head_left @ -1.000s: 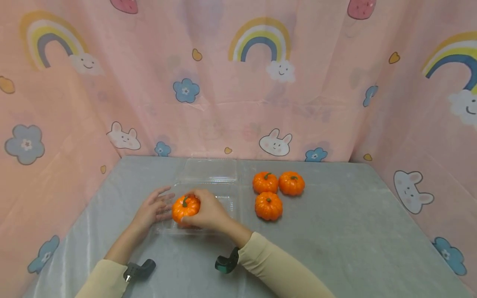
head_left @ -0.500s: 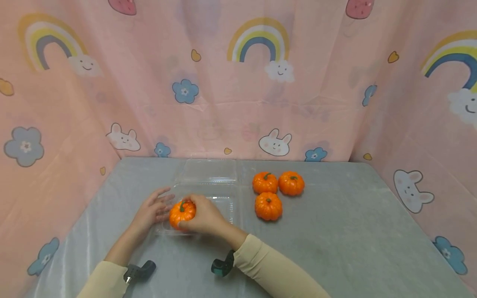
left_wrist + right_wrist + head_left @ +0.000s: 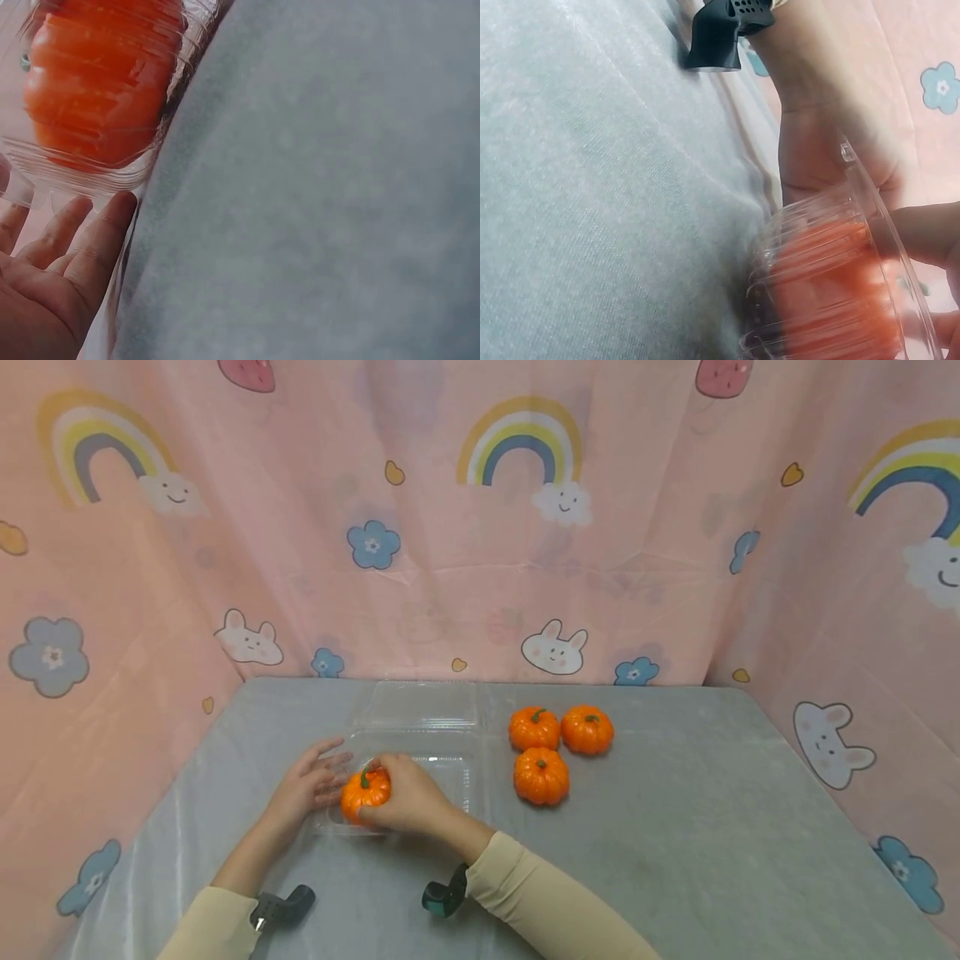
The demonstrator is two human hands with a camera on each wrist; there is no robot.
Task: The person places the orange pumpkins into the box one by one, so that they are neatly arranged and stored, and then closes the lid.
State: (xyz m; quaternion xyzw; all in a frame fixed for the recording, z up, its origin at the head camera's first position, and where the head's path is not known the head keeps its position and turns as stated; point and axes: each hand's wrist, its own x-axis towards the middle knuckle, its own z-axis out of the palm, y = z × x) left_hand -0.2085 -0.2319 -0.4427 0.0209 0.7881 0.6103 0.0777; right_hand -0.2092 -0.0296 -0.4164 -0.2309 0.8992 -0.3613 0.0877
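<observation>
My right hand (image 3: 412,795) grips a small orange pumpkin (image 3: 363,798) with a green stem, fingers behind it and thumb in front. The pumpkin is low in the left part of a clear plastic clamshell box (image 3: 450,777). Through the box's ribbed wall, the left wrist view shows the pumpkin (image 3: 105,82) close to that side. My left hand (image 3: 303,783) is at the box's left side, fingers extended and spread; its fingertips (image 3: 120,204) are at the wall, though contact is hard to tell. In the right wrist view, right-hand fingers (image 3: 930,232) reach over the rim to the pumpkin (image 3: 832,292).
Three more orange pumpkins stand grouped right of the box: one at the front (image 3: 542,776), one behind it (image 3: 534,727) and one at the back right (image 3: 587,729). The box's clear lid (image 3: 423,703) lies folded back. A grey cloth (image 3: 675,827) covers the table; a pink curtain (image 3: 450,593) surrounds it.
My right hand has carried the pumpkin slightly left, toward the front and down into the box's left part. My left hand and the three other pumpkins stay where they were.
</observation>
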